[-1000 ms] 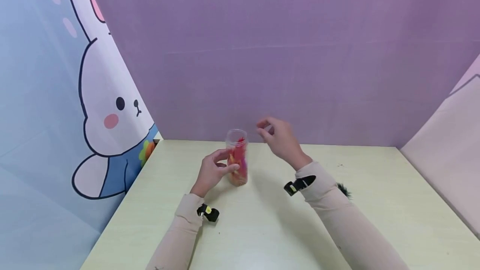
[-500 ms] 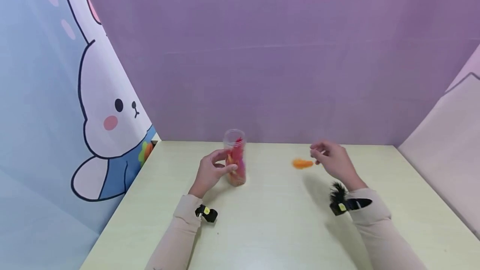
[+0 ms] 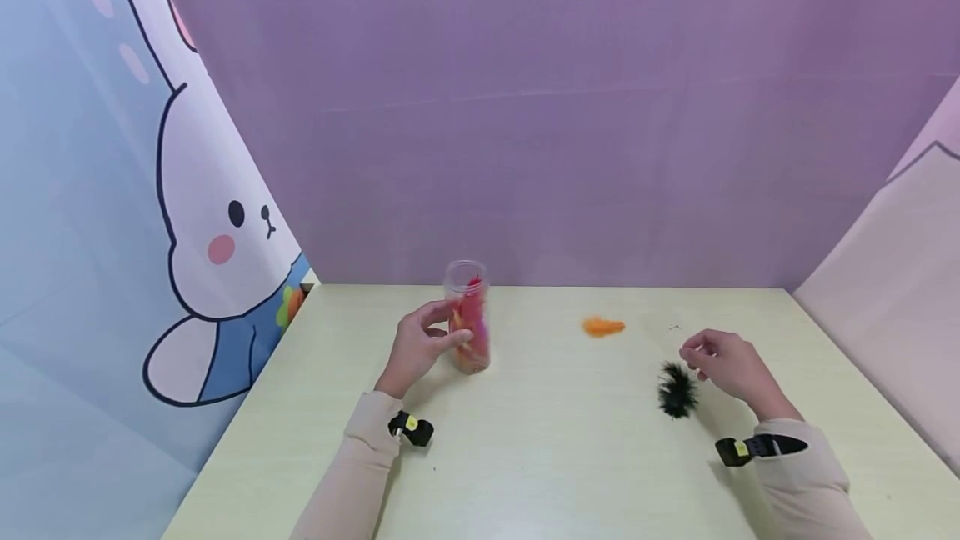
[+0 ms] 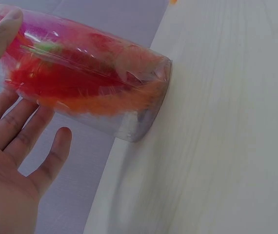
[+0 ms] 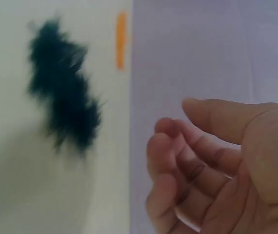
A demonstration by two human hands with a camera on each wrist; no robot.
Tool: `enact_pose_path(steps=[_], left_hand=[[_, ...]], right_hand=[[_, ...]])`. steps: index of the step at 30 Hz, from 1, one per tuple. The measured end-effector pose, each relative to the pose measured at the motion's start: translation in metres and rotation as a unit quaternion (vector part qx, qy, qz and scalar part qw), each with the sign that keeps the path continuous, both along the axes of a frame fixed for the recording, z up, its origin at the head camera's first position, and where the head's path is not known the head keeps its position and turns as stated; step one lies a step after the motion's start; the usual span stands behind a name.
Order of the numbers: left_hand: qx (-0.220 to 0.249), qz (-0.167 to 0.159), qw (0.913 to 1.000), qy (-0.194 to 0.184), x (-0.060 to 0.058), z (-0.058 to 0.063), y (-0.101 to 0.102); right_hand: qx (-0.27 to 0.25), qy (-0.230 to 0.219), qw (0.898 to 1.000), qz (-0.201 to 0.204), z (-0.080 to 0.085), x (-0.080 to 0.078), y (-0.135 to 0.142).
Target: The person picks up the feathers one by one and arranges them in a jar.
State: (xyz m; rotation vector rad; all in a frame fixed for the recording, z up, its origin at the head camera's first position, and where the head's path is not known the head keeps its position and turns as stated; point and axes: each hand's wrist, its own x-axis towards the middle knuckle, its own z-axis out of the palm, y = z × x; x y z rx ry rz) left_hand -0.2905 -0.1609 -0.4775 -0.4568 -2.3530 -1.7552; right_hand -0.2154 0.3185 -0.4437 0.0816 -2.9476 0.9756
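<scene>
My left hand (image 3: pixel 423 344) grips a clear plastic jar (image 3: pixel 468 361) by its side, thumb in front and fingers behind. The jar stands upright and lidless, filled with red, pink, orange and green feathers (image 4: pixel 80 73). In the left wrist view its base meets the table. My right hand (image 3: pixel 731 365) hovers over the table's right side, fingers loosely curled with nothing between them. Just left of it lies a dark fluffy feather (image 3: pixel 677 392), apart from the fingertips in the right wrist view. Farther back is an orange feather (image 3: pixel 603 327).
The pale wooden table (image 3: pixel 540 448) ends at a purple cloth backdrop (image 3: pixel 555 148). To the left hangs a blue cloth with a printed rabbit (image 3: pixel 225 215), and a pale cloth (image 3: pixel 900 273) closes the right side. Each wrist carries a strapped black camera.
My right hand has swung right and down from beside the jar to near the dark feather, uncovering the orange feather on the table. My left hand and the jar stay nearly in place.
</scene>
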Motion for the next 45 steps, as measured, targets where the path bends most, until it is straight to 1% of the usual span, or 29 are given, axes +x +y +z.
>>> enact_pose_path(steps=[6, 9, 14, 24, 29, 32, 37, 45], left_hand=[[0.002, -0.001, 1.0, -0.003, -0.001, -0.001, 0.0], [0.004, -0.001, 1.0, -0.004, -0.001, -0.002, 0.0], [0.003, 0.0, 1.0, -0.006, -0.001, -0.002, 0.0], [0.003, 0.006, 1.0, -0.006, -0.002, -0.002, 0.001], [0.003, 0.007, 1.0, -0.005, -0.003, -0.001, 0.003], [0.0, 0.008, 1.0, -0.004, -0.003, -0.001, 0.005], [-0.002, 0.009, 0.9999, -0.004, -0.005, 0.0, 0.006], [-0.001, 0.014, 0.9999, -0.008, -0.007, -0.002, 0.008]], right_hand=[[0.03, -0.073, 0.997, 0.004, -0.015, 0.002, 0.009], [0.048, -0.091, 0.995, 0.001, -0.02, 0.002, 0.008], [0.081, -0.096, 0.992, -0.008, -0.027, 0.002, 0.004], [0.067, -0.1, 0.993, 0.014, -0.033, -0.005, -0.001], [0.057, -0.09, 0.994, 0.023, -0.033, -0.008, 0.001], [0.04, -0.08, 0.996, 0.018, -0.031, -0.01, 0.002], [0.008, -0.049, 0.999, 0.021, -0.025, -0.013, 0.001], [-0.014, 0.017, 1.0, 0.008, -0.021, -0.024, -0.002]])
